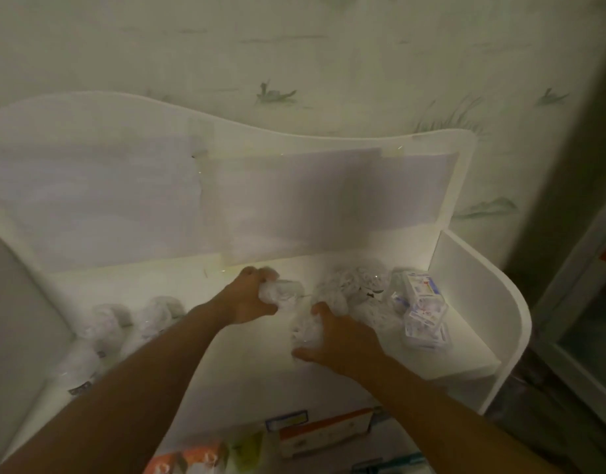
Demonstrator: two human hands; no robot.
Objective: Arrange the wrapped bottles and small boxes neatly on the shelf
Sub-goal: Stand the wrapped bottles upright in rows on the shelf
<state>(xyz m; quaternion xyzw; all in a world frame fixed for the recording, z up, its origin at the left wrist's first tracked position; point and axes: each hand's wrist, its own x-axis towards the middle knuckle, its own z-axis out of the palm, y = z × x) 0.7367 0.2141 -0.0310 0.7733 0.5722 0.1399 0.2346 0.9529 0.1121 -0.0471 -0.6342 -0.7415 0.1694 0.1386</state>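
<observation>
Fingers of left hand [250,299] and right hand [332,333] each clenched around a wrapped bottle on shelf [465,343].

The shelf [465,268] was plain white, its back panel covered with pale grey-lilac sheets of paper [328,200]. The wrapped bottles [103,323] showed white under clear crinkled film, one with a dark band near its base. The small boxes [423,313] were white with blue and red print. On the level below lay a white box with an orange stripe [325,436] and orange and yellow-green packets [205,456]. The wallpaper [328,63] was cream, patterned with faint grey-green birds and grass
</observation>
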